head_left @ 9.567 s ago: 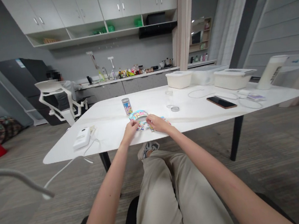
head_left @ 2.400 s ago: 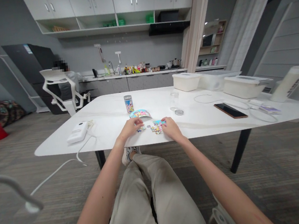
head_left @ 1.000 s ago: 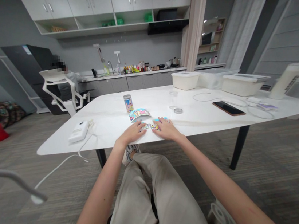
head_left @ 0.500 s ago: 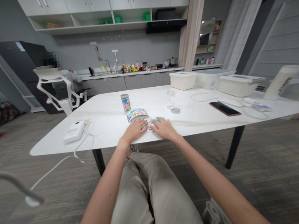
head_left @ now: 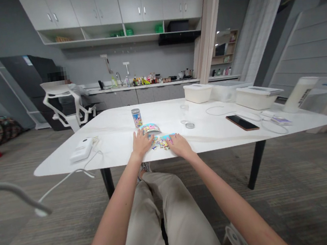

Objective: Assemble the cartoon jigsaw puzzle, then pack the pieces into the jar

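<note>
Flat on the white table [head_left: 106, 146] near its front edge lies my left hand [head_left: 141, 143], fingers spread and holding nothing. It sits just left of a loose patch of small colourful cartoon-printed pieces [head_left: 160, 142], possibly puzzle pieces. My right hand [head_left: 180, 144] rests palm down, its fingertips on or against the patch's right side. Behind the pieces lies a curved printed card strip [head_left: 149, 128]. Farther back and left stands a cartoon-printed can [head_left: 137, 118].
A white boxy device [head_left: 81, 149] with a white cable lies left. To the right are a clear glass [head_left: 184, 107], a small clear dish [head_left: 189, 125], a black phone [head_left: 242, 122] and white lidded boxes [head_left: 256, 98]. A seated person [head_left: 71, 95] is by the far counter.
My hands have spread apart and now lie flatter, with the left hand shifted left off the pieces. More of the pieces shows between my hands, and the head view has shifted slightly.
</note>
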Available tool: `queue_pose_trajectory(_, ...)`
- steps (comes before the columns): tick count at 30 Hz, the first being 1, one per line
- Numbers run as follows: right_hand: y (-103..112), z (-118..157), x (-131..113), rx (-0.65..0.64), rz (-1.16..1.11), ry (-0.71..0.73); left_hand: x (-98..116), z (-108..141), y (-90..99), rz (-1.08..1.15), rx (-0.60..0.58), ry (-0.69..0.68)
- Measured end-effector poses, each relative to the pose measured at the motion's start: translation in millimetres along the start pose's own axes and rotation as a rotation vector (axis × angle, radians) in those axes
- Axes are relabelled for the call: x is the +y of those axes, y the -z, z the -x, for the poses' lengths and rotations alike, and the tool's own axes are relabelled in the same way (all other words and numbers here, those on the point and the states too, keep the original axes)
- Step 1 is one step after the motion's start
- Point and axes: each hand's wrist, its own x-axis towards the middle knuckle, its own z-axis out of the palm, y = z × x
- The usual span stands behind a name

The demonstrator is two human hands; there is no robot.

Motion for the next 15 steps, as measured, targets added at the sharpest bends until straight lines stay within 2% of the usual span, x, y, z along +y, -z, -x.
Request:
queue_pose_trajectory(3, -2.1, -0.6, 1.4, 0.003, -0.009, 0.070, 0.1, 0.2, -0.7, 0.041, 0.057, 0.027)
queue_pose_trajectory(8, -4.4, -0.3, 0.8, 0.044, -0.093, -0.011, 7.1, 10.0, 14.5, 0.155, 0.248, 0.042)
queue_pose_trajectory(11, -2.7, -0.9, 1.5, 0.095, -0.309, -0.061, 13.4, 16.2, 27.4, 0.179, 0.263, -0.120)
queue_pose_trajectory(15, 1.5, -4.9, 5.8, 0.137, -0.822, -0.017, 20.8, 21.3, 37.2, 0.068, 0.166, -0.417)
